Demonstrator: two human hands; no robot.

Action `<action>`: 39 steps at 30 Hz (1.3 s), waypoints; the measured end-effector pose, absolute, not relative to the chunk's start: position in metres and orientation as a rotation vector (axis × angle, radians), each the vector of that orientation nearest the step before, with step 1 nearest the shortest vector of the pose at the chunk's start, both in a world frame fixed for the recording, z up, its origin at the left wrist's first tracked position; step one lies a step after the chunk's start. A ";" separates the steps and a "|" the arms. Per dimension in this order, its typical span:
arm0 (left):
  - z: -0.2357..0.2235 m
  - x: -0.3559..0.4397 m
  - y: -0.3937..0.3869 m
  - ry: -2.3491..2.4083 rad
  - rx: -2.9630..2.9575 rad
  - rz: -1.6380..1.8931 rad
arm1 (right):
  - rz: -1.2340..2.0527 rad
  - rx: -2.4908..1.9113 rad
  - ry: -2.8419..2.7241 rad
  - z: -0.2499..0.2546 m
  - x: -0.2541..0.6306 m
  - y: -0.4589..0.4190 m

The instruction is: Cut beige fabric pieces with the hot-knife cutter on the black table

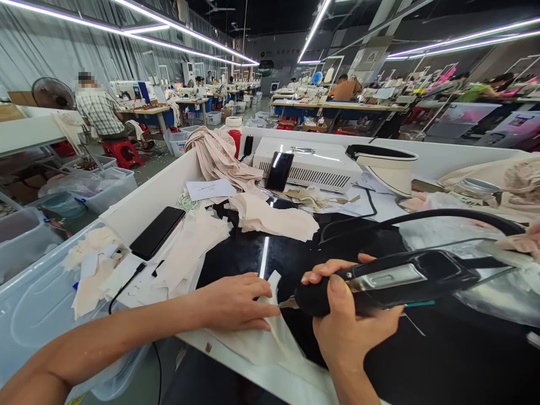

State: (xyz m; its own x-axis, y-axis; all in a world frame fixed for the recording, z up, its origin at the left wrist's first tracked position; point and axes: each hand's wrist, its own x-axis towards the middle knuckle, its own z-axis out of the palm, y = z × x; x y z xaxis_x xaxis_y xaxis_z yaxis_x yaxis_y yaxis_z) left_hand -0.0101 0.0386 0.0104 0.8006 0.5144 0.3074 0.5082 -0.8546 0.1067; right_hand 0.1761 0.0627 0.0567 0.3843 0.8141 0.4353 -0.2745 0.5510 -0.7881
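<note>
My right hand (354, 326) is wrapped round a black corded hand tool (405, 281) with a silver lever plate along its side. Its thin metal tip (290, 302) points left, close to the fingertips of my left hand (240, 304). That hand lies flat, fingers stretched out, over a pale fabric strip (276, 332) at the front of the black work surface (248, 253). Whether the tip touches the fabric, I cannot tell. Beyond my hands lies a stack of pale cut fabric pieces (278, 218); more pale pieces (196, 242) lie to the left.
A phone (158, 232) lies at the left, and another phone (279, 171) leans against a white vented box (312, 160). The tool's black cable (447, 214) arches to the right. Plastic bins (105, 185) stand on the left. People sit at sewing tables farther back.
</note>
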 end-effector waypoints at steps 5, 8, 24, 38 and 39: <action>0.022 -0.008 0.059 0.773 2.895 0.456 | 0.763 -0.707 -0.938 0.056 0.177 0.061; 0.019 -0.004 0.073 0.715 2.830 0.353 | 0.766 -0.694 -0.947 0.055 0.179 0.061; 0.009 -0.024 0.072 0.736 2.715 0.394 | 0.747 -0.672 -0.970 0.050 0.178 0.060; -0.004 -0.031 0.058 0.767 2.734 0.416 | 0.784 -0.640 -0.911 0.063 0.172 0.068; -0.005 -0.030 0.058 0.767 2.741 0.417 | 0.783 -0.637 -0.910 0.064 0.171 0.070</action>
State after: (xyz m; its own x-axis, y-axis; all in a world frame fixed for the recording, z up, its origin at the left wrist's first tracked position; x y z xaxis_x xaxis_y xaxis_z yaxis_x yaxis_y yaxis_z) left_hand -0.0303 0.0579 -0.0049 0.8189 0.5372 0.2020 0.4614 -0.8255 0.3250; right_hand 0.1713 0.0701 0.0638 0.3839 0.8112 0.4411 -0.3156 0.5642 -0.7630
